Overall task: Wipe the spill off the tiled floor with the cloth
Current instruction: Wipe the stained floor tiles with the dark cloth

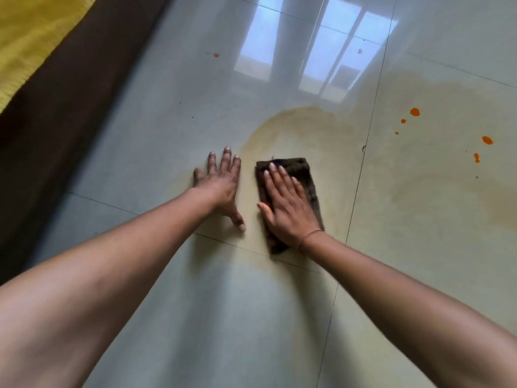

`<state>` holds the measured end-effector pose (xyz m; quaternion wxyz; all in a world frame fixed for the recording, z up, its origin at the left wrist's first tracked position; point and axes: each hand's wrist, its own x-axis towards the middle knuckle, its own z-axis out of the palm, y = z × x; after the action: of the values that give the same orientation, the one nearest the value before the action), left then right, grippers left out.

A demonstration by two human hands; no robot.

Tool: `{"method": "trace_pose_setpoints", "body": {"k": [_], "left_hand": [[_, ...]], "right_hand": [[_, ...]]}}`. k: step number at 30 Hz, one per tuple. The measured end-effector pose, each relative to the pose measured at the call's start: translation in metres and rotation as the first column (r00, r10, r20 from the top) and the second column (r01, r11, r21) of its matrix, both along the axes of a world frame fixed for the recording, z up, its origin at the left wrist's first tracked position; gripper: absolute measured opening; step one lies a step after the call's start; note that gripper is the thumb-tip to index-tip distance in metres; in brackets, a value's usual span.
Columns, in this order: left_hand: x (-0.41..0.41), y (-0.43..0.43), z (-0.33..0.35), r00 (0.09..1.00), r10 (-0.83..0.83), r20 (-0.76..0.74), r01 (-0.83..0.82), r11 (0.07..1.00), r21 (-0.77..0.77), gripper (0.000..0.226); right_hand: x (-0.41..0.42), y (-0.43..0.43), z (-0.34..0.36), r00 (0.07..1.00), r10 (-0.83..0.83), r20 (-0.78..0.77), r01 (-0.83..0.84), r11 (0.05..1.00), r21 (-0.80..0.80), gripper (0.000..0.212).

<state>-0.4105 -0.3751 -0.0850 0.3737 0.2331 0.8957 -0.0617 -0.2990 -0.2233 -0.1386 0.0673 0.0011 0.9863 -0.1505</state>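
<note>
A dark brown folded cloth (303,175) lies flat on the glossy pale tiled floor (173,113). My right hand (288,205) presses on it with straight fingers, covering its near half. My left hand (221,186) rests flat on the bare tile just left of the cloth, fingers spread. A thin yellowish smear of spill (313,130) fans out beyond and to the right of the cloth. Orange drops (415,112) dot the tile at the right, and one orange drop (216,55) sits farther back.
A dark brown fabric edge (64,113) with a yellow cover (25,37) above it runs along the left side. A window reflection (316,46) glares on the tiles ahead. Grout lines cross the floor near my wrists.
</note>
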Motion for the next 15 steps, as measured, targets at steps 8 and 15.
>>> {"method": "trace_pose_setpoints", "body": {"k": [8,15], "left_hand": [[-0.011,-0.016,-0.004,0.997,-0.053,0.051,0.052,0.999,0.010,0.169],[-0.010,-0.014,0.001,0.997,-0.034,0.070,0.034,0.999,0.002,0.168]], "right_hand": [[-0.124,0.055,0.001,0.910,-0.411,0.061,0.405,0.910,0.092,0.072],[-0.006,0.041,0.003,0.999,0.030,0.016,-0.032,0.996,0.084,0.072]]}}
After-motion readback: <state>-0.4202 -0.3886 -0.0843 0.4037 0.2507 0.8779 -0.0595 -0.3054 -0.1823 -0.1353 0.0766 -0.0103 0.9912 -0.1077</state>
